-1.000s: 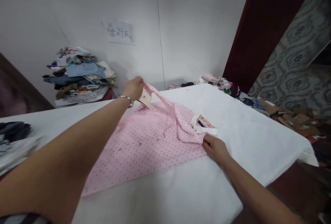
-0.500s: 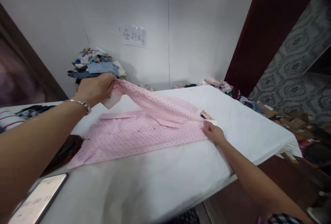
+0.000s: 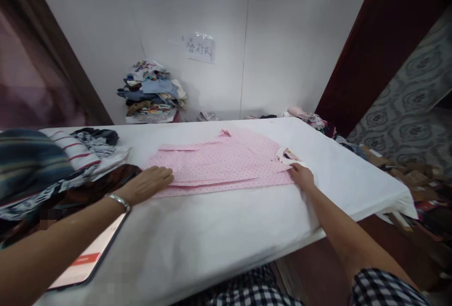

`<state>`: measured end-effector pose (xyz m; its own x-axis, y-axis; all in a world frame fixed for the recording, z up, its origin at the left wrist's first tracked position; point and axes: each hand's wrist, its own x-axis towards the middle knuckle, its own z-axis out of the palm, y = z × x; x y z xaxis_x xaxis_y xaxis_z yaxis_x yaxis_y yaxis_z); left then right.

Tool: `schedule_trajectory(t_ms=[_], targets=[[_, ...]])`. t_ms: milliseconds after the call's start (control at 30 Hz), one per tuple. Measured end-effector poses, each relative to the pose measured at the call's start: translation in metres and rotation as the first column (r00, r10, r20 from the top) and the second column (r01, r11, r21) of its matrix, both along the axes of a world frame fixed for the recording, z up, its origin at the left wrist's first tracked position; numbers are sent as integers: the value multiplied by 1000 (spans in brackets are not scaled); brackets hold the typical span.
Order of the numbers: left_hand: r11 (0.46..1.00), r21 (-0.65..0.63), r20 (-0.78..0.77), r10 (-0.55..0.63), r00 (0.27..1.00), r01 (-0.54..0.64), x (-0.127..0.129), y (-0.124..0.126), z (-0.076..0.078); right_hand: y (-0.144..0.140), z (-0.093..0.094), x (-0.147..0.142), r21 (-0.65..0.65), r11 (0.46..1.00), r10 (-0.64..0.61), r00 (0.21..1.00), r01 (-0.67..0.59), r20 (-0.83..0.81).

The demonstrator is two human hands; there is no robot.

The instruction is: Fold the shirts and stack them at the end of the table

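A pink shirt (image 3: 226, 162) with small dark dots lies folded lengthwise on the white-covered table (image 3: 219, 230), its white collar (image 3: 282, 155) toward the right. One sleeve runs flat along the near side of the body. My left hand (image 3: 150, 184) rests palm down at the shirt's left end, fingers stretched out over the fabric. Just below the collar, my right hand (image 3: 302, 176) pinches the shirt's near edge between thumb and fingers. The shirt's lower left part is partly hidden behind my left hand.
Crumpled clothes (image 3: 79, 155) are heaped at the table's left side, with a phone (image 3: 88, 259) in front of them. A tall clothes pile (image 3: 153, 89) stands against the wall beneath a paper sign (image 3: 200, 48). More clothes (image 3: 310, 118) lie behind the table's far right corner.
My left hand has come down from holding a sleeve raised, and the sleeve now lies along the shirt's near side. My right hand stays by the collar. The view has shifted left.
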<state>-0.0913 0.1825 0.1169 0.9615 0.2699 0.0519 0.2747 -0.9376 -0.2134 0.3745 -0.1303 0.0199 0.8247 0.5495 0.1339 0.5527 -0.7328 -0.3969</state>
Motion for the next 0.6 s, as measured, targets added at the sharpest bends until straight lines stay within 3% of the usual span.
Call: schedule_trajectory(t_ms=[67, 167, 267, 400, 600], targets=[[1000, -21, -58, 8, 998, -10, -9, -4, -24, -2, -2, 1, 63, 998, -1, 1000, 2, -8], [990, -7, 37, 144, 989, -143, -17, -7, -41, -5, -6, 4, 190, 982, 10, 999, -2, -41], [977, -32, 101, 212, 972, -210, -21, -6, -47, -8, -11, 6, 284, 959, 22, 996, 3, -82], [955, -156, 21, 258, 966, -252, -27, -3, -55, -8, -12, 6, 324, 946, 45, 991, -3, -124], [938, -191, 2, 294, 956, -288, -33, -17, -51, -9, 2, 6, 380, 920, 5, 962, 102, -272]])
